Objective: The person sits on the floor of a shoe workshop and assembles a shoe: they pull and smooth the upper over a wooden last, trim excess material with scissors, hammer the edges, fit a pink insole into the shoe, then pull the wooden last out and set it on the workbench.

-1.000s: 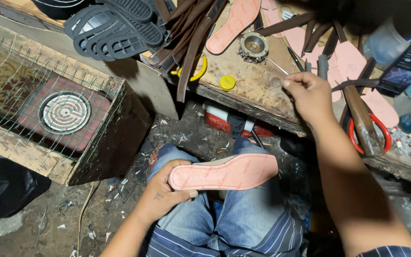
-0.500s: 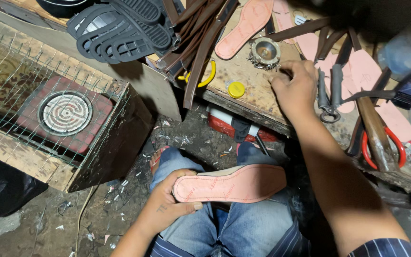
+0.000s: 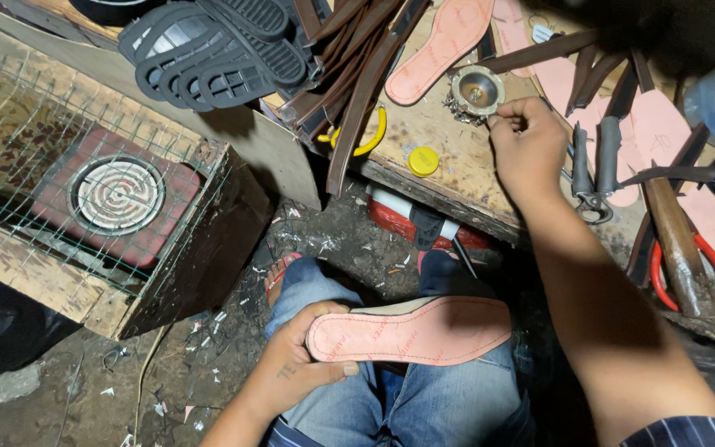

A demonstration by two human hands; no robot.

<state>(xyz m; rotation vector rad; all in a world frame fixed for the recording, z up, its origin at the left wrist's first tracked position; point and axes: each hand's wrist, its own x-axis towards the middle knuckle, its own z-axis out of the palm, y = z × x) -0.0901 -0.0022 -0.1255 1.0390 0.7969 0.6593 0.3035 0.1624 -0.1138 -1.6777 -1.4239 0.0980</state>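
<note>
My left hand [image 3: 301, 366] grips one end of a pink shoe insole [image 3: 411, 332] that lies flat across my lap on blue jeans. My right hand [image 3: 527, 147] reaches out over the wooden workbench [image 3: 448, 178], fingers pinched together right beside a small round metal tin [image 3: 477, 89]. Whether the fingers hold anything small is too fine to tell. More pink insoles [image 3: 440, 45] lie on the bench beyond the tin.
Black rubber soles [image 3: 208, 50] and brown leather straps [image 3: 357, 74] are piled at the bench's far left. Pliers [image 3: 585, 178], a red-handled tool [image 3: 688, 265] and a yellow cap [image 3: 423, 161] lie on the bench. An electric coil heater [image 3: 117, 194] sits in a wire-covered wooden box at left.
My right hand has moved left across the bench, from near the tools to the metal tin. My left hand has kept the insole on my lap.
</note>
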